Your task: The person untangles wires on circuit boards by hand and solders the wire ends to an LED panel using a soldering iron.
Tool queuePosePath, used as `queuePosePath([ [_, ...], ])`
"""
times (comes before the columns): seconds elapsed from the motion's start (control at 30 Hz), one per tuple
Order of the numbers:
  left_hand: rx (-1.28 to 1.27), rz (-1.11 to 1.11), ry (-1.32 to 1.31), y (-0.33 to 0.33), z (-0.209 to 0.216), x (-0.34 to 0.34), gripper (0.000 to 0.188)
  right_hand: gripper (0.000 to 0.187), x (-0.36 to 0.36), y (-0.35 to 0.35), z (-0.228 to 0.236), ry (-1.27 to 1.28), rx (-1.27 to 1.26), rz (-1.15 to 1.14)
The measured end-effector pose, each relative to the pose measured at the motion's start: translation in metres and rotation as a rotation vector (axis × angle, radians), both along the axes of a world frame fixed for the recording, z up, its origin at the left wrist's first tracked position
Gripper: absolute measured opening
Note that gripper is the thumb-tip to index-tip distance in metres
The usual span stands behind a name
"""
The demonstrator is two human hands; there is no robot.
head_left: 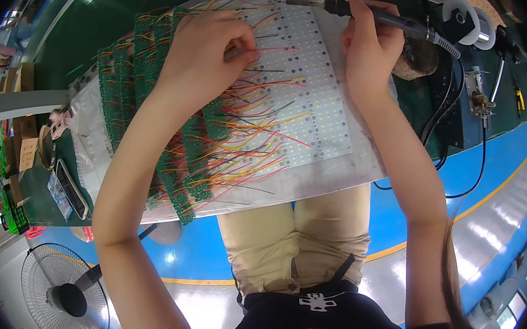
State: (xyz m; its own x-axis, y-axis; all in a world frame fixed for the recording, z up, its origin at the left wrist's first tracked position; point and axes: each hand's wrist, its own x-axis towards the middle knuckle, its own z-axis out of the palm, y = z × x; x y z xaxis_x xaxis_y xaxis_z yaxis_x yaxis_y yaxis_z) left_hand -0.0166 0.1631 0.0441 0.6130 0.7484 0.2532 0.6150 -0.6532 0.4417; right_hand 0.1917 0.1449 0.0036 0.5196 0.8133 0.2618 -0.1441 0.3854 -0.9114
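Observation:
My left hand point(206, 59) is above the far part of the green circuit boards point(199, 186), its thumb and fingers pinched on a thin red wire point(279, 49). Rows of these narrow boards overlap, with many red, yellow and black wires fanning out to the right. Under the wire ends lies a white panel point(328, 95) dotted with small square parts and holes. My right hand point(372, 49) is closed around a black soldering iron point(399, 21). Its tip points left, over the panel's far edge and apart from the wire in my left hand.
On the right are a brown rough block point(418, 61), a white reel point(462, 23) on a stand, black cables and yellow-handled pliers point(519, 102). A phone point(71, 188) lies at the left. Below the table's left side stands a fan point(70, 300).

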Motion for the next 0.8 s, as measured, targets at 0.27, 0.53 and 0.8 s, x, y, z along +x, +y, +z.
queuePosePath([
  [0.27,-0.18,0.096,-0.219,0.01,-0.012,0.007,0.009,0.014,-0.003,-0.001,0.001,0.037,0.006,0.009],
  [0.53,-0.031,0.114,-0.231,0.02,-0.028,0.009,0.008,0.016,0.001,-0.002,-0.001,0.024,0.006,-0.016],
  [0.8,-0.061,0.09,-0.209,0.018,-0.025,0.012,0.01,0.016,0.002,-0.004,0.002,0.006,-0.003,-0.007],
])
